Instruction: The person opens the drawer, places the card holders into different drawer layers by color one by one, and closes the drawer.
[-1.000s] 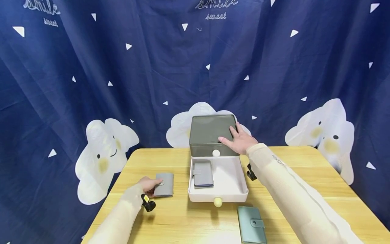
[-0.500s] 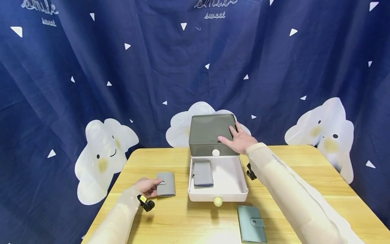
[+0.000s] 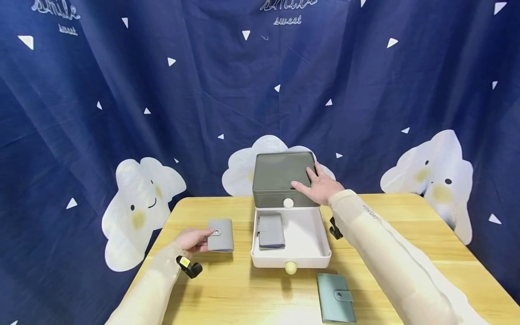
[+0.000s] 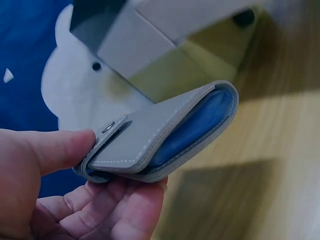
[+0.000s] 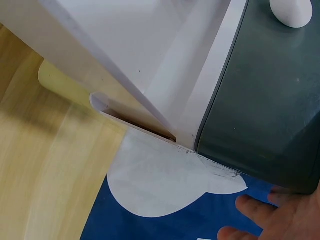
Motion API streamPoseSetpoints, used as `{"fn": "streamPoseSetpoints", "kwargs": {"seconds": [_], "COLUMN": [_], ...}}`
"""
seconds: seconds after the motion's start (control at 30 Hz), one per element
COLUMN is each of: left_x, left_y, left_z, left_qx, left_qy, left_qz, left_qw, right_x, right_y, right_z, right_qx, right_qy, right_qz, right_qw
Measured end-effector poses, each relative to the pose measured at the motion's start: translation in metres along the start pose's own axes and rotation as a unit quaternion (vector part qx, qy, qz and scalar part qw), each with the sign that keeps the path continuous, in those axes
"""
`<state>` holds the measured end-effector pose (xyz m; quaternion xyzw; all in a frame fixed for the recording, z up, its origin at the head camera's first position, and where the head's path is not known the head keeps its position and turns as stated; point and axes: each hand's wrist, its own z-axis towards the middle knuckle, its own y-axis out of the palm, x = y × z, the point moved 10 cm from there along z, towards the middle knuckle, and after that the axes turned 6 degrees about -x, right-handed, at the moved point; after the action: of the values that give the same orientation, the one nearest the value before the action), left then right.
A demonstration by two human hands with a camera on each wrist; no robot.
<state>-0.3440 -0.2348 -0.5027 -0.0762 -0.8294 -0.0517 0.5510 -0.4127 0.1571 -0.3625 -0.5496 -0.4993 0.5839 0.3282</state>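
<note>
From where I stand, a person sits or stands at a pale wooden bench [image 3: 235, 298], with both arms reaching in from the bottom of the frame in cream sleeves [image 3: 390, 253].

Left of centre, the left hand [image 3: 192, 239] grips a small grey wallet [image 3: 221, 242] by its left edge, the thumb on top by the snap strap and the other fingers curled underneath. The left wrist view shows the wallet raised off the bench, its shadow falling below, and something blue showing between the covers at its end.

At the centre stands a small chest with a dark grey-green upper box [image 3: 282, 174], a white knob [image 3: 288, 203] on its front. Beneath that, a white drawer [image 3: 306, 237] juts out towards the viewer, with a yellow knob [image 3: 290, 268] at its front. A second grey wallet [image 3: 271, 231] lies flat in the drawer, against its left side.

The right hand [image 3: 322, 187] rests on the right edge of the upper box — fingers spread and fairly straight, the thumb lying across the top.

At the lower right of centre, a teal wallet [image 3: 335, 299] lies on the bench, in front of the drawer and near the right sleeve. Behind everything hangs a dark blue curtain [image 3: 227, 81] — printed with white triangles and smiling clouds [image 3: 134, 216].
</note>
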Motion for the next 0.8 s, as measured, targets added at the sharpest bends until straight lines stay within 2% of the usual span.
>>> {"fn": "streamPoseSetpoints", "kwargs": {"seconds": [0.13, 0.23, 0.4, 0.5, 0.8], "left_x": [0.018, 0.03, 0.045, 0.055, 0.081], "left_y": [0.007, 0.011, 0.021, 0.031, 0.07], "left_z": [-0.01, -0.019, -0.031, -0.039, -0.056], "left_qx": [-0.023, -0.026, -0.046, -0.065, -0.086], "left_qy": [0.019, 0.031, 0.05, 0.061, 0.077], "left_qz": [0.013, 0.024, 0.036, 0.048, 0.073], "left_qw": [0.9995, 0.9989, 0.997, 0.9949, 0.9907], "right_x": [0.002, 0.002, 0.003, 0.002, 0.002], "right_y": [0.0, 0.0, 0.001, 0.001, 0.002], "right_z": [-0.001, -0.001, 0.0, 0.001, 0.001], "right_qx": [-0.003, -0.004, -0.003, -0.006, -0.007], "right_qy": [0.003, 0.003, 0.001, -0.002, -0.008], "right_qz": [0.001, 0.002, 0.004, 0.007, 0.008], "right_qw": [1.0, 1.0, 1.0, 1.0, 1.0]}}
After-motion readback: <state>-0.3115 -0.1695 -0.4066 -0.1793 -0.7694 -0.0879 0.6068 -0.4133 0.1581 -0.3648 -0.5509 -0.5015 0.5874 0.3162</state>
